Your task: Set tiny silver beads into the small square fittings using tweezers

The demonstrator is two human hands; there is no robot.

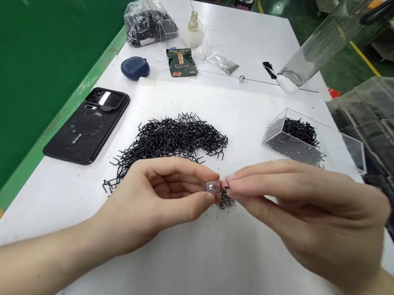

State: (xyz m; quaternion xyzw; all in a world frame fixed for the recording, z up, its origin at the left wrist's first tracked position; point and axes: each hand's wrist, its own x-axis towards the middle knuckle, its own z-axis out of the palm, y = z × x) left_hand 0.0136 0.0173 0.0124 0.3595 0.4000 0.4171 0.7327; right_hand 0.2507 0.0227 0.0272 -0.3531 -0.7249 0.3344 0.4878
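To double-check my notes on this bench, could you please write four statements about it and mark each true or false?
1. The left hand holds a small clear piece. True.
2. The black phone lies left of the pile of bent black pieces. True.
3. The clear box contains nothing. False: black bits lie inside it.
4. The right hand rests on the black phone. False: it pinches a small dark piece.

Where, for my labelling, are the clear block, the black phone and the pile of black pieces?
Clear block (212, 187): head view, its visible middle.
Black phone (86, 127): head view, middle of its back.
Pile of black pieces (178, 137): head view, its middle.
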